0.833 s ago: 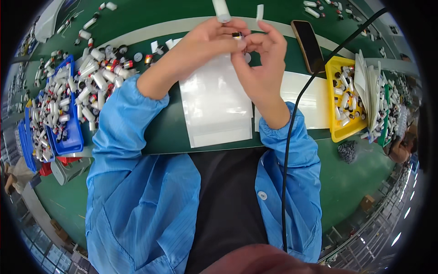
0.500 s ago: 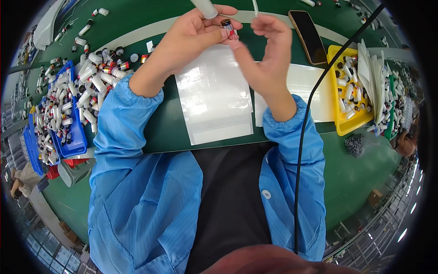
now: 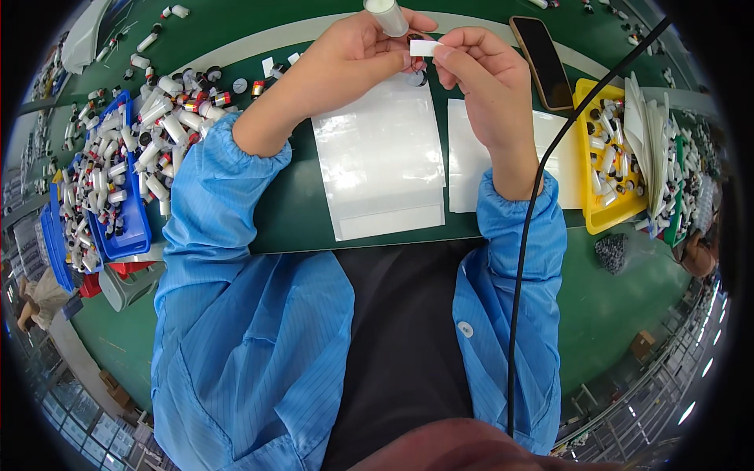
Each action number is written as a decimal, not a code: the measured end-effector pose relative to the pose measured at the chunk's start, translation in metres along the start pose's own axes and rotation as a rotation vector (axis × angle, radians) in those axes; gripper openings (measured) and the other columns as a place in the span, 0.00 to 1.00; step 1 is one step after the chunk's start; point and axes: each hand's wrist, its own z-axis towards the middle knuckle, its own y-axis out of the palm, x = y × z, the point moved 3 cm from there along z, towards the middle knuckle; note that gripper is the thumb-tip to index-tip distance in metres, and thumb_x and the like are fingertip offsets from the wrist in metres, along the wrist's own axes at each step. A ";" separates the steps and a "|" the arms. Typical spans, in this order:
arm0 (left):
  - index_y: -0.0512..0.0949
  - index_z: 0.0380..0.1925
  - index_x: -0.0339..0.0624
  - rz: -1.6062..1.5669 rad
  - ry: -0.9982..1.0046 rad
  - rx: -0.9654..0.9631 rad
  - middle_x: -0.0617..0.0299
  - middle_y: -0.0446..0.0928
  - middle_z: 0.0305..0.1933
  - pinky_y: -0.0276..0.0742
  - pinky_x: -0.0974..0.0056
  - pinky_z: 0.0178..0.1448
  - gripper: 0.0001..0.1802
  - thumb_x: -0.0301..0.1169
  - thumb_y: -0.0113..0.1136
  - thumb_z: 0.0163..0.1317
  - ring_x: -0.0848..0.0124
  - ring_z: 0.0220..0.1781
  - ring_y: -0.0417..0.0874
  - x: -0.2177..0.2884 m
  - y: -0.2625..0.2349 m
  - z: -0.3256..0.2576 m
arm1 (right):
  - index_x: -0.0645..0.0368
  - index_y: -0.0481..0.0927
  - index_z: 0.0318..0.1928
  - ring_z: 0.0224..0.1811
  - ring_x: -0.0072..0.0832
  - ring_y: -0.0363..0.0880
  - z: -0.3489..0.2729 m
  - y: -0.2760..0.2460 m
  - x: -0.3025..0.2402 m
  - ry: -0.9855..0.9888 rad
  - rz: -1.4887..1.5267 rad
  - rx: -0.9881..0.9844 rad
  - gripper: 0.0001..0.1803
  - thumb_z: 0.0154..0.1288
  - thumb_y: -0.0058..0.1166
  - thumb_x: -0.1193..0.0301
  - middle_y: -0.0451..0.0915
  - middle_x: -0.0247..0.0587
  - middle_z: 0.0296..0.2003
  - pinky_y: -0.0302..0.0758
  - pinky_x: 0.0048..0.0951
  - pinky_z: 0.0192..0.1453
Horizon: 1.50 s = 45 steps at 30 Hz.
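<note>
My left hand point(image 3: 351, 56) grips a small white tube point(image 3: 386, 16) that sticks up above the thumb, at the far side of the green table. My right hand point(image 3: 479, 67) pinches a small white label strip point(image 3: 425, 48) between thumb and forefinger, right beside the tube. A small dark cap-like piece shows between the two hands, partly hidden by the fingers. Below the hands lies a clear plastic bag point(image 3: 381, 161), flat on the table.
A blue tray point(image 3: 129, 228) and a heap of white tubes point(image 3: 157, 110) fill the left. More clear bags point(image 3: 471, 169) lie right of centre. A dark phone point(image 3: 542, 59) lies at the back right, a yellow tray point(image 3: 601, 216) of small parts beside it. A black cable point(image 3: 526, 259) hangs across the right sleeve.
Both hands have moved farther away across the table. The right hand now pinches a white label strip beside the tube in the left hand.
</note>
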 end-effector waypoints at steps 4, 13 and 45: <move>0.69 0.64 0.30 0.047 0.033 -0.007 0.54 0.74 0.63 0.77 0.64 0.67 0.21 0.20 0.53 0.71 0.69 0.61 0.79 0.000 0.002 0.002 | 0.65 0.84 0.45 0.32 0.18 0.78 -0.002 0.002 0.000 0.012 -0.091 0.012 0.08 0.67 0.60 0.75 0.84 0.35 0.33 0.73 0.18 0.37; 0.70 0.63 0.32 0.115 -0.060 -0.021 0.54 0.74 0.64 0.80 0.64 0.64 0.23 0.20 0.57 0.69 0.68 0.60 0.80 0.010 0.006 0.001 | 0.67 0.83 0.42 0.34 0.19 0.84 -0.004 0.007 0.002 -0.050 -0.141 0.117 0.09 0.65 0.65 0.76 0.85 0.39 0.33 0.79 0.17 0.39; 0.78 0.55 0.33 -0.056 -0.044 -0.133 0.58 0.86 0.46 0.81 0.70 0.53 0.19 0.24 0.67 0.65 0.75 0.45 0.86 0.014 0.006 0.000 | 0.59 0.82 0.45 0.50 0.31 0.79 -0.005 0.019 -0.014 -0.741 -0.572 -0.130 0.08 0.67 0.64 0.73 0.83 0.40 0.47 0.74 0.30 0.57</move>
